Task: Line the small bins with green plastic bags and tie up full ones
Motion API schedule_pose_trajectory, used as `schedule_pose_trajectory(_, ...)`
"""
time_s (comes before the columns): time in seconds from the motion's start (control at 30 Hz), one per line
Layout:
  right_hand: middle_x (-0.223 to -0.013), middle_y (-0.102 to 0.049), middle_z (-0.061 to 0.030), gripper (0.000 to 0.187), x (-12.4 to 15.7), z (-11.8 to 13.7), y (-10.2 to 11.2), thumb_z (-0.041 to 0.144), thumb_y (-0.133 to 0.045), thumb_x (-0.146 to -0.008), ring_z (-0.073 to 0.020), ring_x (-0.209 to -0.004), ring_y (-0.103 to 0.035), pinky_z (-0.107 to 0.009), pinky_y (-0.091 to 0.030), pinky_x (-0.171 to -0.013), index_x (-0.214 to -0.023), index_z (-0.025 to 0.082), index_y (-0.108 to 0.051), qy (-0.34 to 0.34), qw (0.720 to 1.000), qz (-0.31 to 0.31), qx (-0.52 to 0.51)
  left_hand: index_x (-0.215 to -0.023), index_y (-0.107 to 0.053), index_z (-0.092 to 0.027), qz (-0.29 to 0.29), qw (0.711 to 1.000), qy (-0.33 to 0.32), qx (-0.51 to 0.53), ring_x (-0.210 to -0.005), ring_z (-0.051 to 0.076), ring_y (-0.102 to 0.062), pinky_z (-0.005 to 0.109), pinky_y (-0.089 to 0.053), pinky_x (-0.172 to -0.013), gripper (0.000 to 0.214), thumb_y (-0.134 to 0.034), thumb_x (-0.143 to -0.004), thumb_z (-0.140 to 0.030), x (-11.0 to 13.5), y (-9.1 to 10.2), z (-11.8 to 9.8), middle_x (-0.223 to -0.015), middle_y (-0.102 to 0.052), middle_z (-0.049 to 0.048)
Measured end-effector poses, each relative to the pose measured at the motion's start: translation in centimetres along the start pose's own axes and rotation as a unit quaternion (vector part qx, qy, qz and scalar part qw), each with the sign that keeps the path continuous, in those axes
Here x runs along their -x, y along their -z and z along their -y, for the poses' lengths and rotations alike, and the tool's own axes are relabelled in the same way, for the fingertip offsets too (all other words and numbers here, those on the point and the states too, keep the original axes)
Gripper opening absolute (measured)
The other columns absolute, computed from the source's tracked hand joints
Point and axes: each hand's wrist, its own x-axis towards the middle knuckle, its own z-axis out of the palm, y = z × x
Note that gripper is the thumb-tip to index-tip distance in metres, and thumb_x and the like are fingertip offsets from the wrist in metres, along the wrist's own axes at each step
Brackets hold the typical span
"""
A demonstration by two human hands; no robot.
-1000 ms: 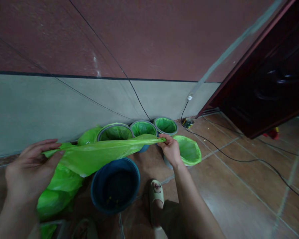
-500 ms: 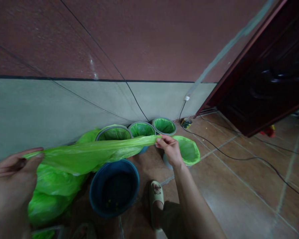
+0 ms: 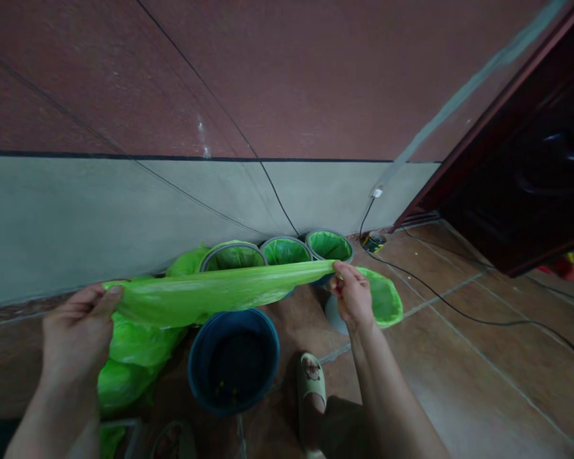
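Note:
A thin green plastic bag (image 3: 220, 290) is stretched flat between both hands above a dark blue bucket (image 3: 234, 358) that has no liner. My left hand (image 3: 79, 331) pinches the bag's left end, fingers closed on the film. My right hand (image 3: 354, 294) pinches the right end. The bag hangs a little above the bucket's rim without touching it.
Three lined buckets (image 3: 286, 250) stand in a row against the grey wall, and a fourth lined bucket (image 3: 387, 301) sits just right of my right hand. More green bags (image 3: 129, 357) are heaped at left. My sandalled foot (image 3: 312, 382) is beside the blue bucket. A black cable (image 3: 459, 310) crosses the tiled floor; a dark door (image 3: 521, 172) stands at right.
Both hands still hold the bag taut. My left hand has come back in towards the middle, and the view has shifted slightly left, so the scene sits further right.

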Motion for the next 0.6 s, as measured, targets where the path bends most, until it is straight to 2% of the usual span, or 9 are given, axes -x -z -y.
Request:
schedule_pose_trajectory(0.07,-0.042,-0.045,0.01,0.028,0.0,0.0,-0.1,0.035,-0.079,-0.059,-0.0029,-0.032,-0.037,-0.014,-0.017,-0.029,-0.068,0.015,-0.061,0.005,1.0,-0.011,-0.005,-0.058,-0.061,-0.022,-0.015,0.999,0.021,0.029,-0.049,0.011,-0.044,0.021,-0.034,-0.04,0.012,-0.072,-0.055,-0.021,-0.3,-0.1,0.3,-0.054,-0.055,-0.0045)
schedule_pose_trajectory(0.13,-0.043,-0.045,0.0099,0.029,0.0,-0.1,-0.2,0.036,-0.079,-0.06,-0.0035,-0.032,-0.039,-0.014,-0.02,-0.028,-0.066,0.015,-0.058,0.004,1.0,-0.016,-0.008,-0.057,-0.059,-0.02,-0.029,0.997,0.032,0.059,-0.05,0.009,-0.044,0.018,-0.034,-0.043,0.013,-0.069,-0.054,-0.014,-0.7,-0.2,0.7,-0.054,-0.054,-0.006)
schedule_pose_trajectory(0.27,-0.048,-0.052,0.0078,0.033,0.0,-0.2,0.0,0.038,-0.081,-0.058,-0.0067,-0.039,-0.051,-0.015,-0.04,-0.033,-0.068,0.016,-0.058,-0.017,1.0,-0.006,-0.023,-0.059,-0.059,-0.017,-0.013,0.994,0.072,0.085,-0.051,0.005,-0.044,0.016,-0.035,-0.047,0.013,-0.068,-0.052,-0.01,-1.2,-0.4,1.2,-0.054,-0.055,-0.0077)
schedule_pose_trajectory(0.37,-0.057,-0.06,0.0061,0.036,-0.1,-0.1,0.1,0.037,-0.084,-0.056,-0.0076,-0.047,-0.059,-0.017,-0.051,-0.045,-0.076,0.015,-0.063,-0.023,0.999,0.006,-0.044,-0.065,-0.064,-0.016,-0.04,0.993,0.076,0.087,-0.054,0.006,-0.049,0.016,-0.038,-0.05,0.016,-0.069,-0.051,-0.013,-1.4,-0.6,1.5,-0.058,-0.06,-0.0075)
schedule_pose_trajectory(0.47,-0.064,-0.063,0.0048,0.035,-0.1,-0.1,0.0,0.034,-0.085,-0.057,-0.0056,-0.051,-0.06,-0.015,-0.052,-0.05,-0.081,0.014,-0.068,-0.022,0.999,0.015,-0.045,-0.069,-0.066,-0.016,-0.024,0.993,0.067,0.094,-0.059,0.008,-0.053,0.017,-0.041,-0.054,0.021,-0.071,-0.049,-0.017,-1.2,-0.8,1.6,-0.063,-0.064,-0.0067)
schedule_pose_trajectory(0.6,-0.064,-0.064,0.0041,0.033,0.1,-0.2,0.0,0.033,-0.084,-0.058,-0.0039,-0.047,-0.056,-0.014,-0.048,-0.045,-0.08,0.013,-0.07,-0.018,0.999,0.005,-0.03,-0.071,-0.068,-0.016,0.0,0.994,0.062,0.085,-0.058,0.007,-0.052,0.016,-0.041,-0.052,0.022,-0.072,-0.05,-0.022,-0.2,-1.1,0.8,-0.064,-0.064,-0.0071)
